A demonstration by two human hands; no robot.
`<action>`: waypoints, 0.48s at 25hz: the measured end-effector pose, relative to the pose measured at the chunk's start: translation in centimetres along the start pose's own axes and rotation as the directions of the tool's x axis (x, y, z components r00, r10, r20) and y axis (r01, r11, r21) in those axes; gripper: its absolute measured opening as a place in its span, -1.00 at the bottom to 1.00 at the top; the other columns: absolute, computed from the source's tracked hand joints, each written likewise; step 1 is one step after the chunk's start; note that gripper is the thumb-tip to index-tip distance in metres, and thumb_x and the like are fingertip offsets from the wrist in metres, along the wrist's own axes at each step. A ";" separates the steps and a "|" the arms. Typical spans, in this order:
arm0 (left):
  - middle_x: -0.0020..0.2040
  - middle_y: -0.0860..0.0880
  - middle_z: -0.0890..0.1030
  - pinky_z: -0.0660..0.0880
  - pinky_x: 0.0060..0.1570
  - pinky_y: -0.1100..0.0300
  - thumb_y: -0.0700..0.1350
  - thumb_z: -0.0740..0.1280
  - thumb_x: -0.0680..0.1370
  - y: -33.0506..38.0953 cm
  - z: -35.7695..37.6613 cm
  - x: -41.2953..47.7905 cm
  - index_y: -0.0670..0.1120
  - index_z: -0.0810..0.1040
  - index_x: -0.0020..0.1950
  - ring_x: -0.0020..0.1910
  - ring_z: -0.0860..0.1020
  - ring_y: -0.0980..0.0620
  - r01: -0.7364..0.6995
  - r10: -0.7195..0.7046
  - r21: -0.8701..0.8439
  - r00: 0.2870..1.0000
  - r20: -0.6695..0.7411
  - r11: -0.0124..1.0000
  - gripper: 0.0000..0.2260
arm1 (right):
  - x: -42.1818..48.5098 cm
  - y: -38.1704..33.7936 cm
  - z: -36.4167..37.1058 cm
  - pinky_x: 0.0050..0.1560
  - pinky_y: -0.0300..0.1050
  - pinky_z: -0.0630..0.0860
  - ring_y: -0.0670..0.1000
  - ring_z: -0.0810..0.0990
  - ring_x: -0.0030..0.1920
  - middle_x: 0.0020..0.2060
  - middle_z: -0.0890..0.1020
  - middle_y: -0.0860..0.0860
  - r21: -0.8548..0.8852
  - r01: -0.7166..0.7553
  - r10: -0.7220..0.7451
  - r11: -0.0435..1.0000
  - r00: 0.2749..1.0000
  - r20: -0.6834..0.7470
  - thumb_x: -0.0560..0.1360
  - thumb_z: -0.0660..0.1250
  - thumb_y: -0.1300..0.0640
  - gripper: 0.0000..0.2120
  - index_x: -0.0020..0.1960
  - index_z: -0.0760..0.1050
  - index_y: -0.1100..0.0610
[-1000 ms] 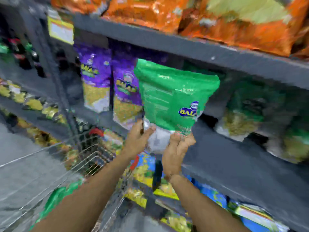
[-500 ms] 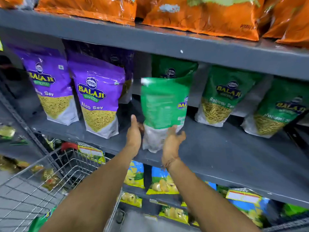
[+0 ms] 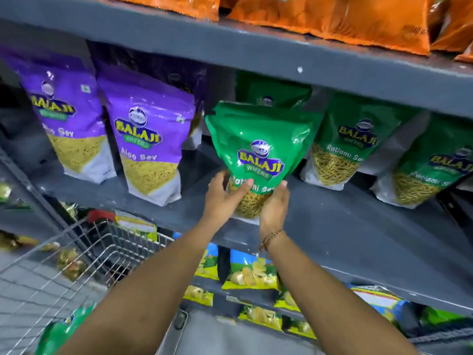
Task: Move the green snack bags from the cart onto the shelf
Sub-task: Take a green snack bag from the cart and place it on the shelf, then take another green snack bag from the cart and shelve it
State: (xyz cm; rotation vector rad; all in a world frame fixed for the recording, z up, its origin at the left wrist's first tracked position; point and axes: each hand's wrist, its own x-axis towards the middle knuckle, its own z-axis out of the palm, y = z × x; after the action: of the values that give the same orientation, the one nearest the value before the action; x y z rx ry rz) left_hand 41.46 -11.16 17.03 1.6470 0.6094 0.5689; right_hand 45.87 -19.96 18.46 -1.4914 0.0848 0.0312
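Both hands up at the grey shelf (image 3: 358, 226), clasped around the lower part of one green snack bag (image 3: 258, 144): left hand (image 3: 225, 198) on the bag's left bottom corner with the thumb across the front, right hand (image 3: 275, 208) cupping the right bottom corner, a thread bracelet (image 3: 271, 238) at that wrist. Bag upright, printed front facing out, bottom edge at or just above the shelf board near its front lip; contact with the board hidden behind the hands. Directly behind it, another green bag (image 3: 276, 96) further back on the same level. To the right, two more green bags (image 3: 345, 142) standing on the shelf, tilted back. To the left, purple bags (image 3: 148, 147) side by side, also on that level. Orange bags (image 3: 332, 19) on the level above, yellow and blue packets (image 3: 249, 274) on the level below. Wire cart (image 3: 51, 272) at lower left, beside the left forearm, with a further green bag in the cart (image 3: 61, 331) partly visible at its bottom edge.
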 end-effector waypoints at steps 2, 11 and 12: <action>0.03 0.12 0.56 0.44 0.17 0.25 0.20 0.40 0.29 0.3 -0.9 -1.1 0.17 0.45 0.09 0.07 0.53 0.19 -0.062 0.062 -0.024 0.998 0.008 0.998 -0.59 | -0.6 0.9 0.4 0.24 0.12 0.40 0.22 0.50 0.15 0.09 0.58 0.24 -0.063 -0.043 0.029 0.997 0.979 -0.201 0.50 -0.01 -0.08 -0.55 0.04 0.50 0.20; -0.37 0.04 0.33 0.27 -0.36 0.26 -0.05 0.02 0.59 -17.1 -23.6 -12.1 0.01 0.25 -0.37 -0.40 0.30 0.13 0.460 -0.802 -0.657 0.326 -0.501 0.598 -0.68 | -19.4 14.1 14.7 -0.03 -0.05 0.42 0.08 0.50 -0.13 -0.19 0.56 0.17 -0.387 0.420 0.129 0.821 0.524 0.842 0.54 0.17 0.12 -0.81 -0.06 0.47 0.24; -0.37 0.01 0.34 0.27 -0.35 0.21 -0.06 0.02 0.58 -19.6 -24.6 -14.2 -0.02 0.24 -0.36 -0.41 0.32 0.09 0.539 -0.908 -0.731 0.235 -0.346 0.418 -0.70 | -20.4 17.4 17.2 0.01 0.01 0.44 0.17 0.54 -0.06 -0.12 0.60 0.25 -0.478 0.480 0.257 0.735 0.456 0.852 0.54 0.17 0.16 -0.80 -0.02 0.47 0.29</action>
State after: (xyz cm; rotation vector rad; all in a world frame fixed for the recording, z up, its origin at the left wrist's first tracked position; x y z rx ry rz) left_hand 12.95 -0.14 0.93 0.3788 1.6309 0.5245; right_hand 24.86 -0.77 4.00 -2.0297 -1.0457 0.8357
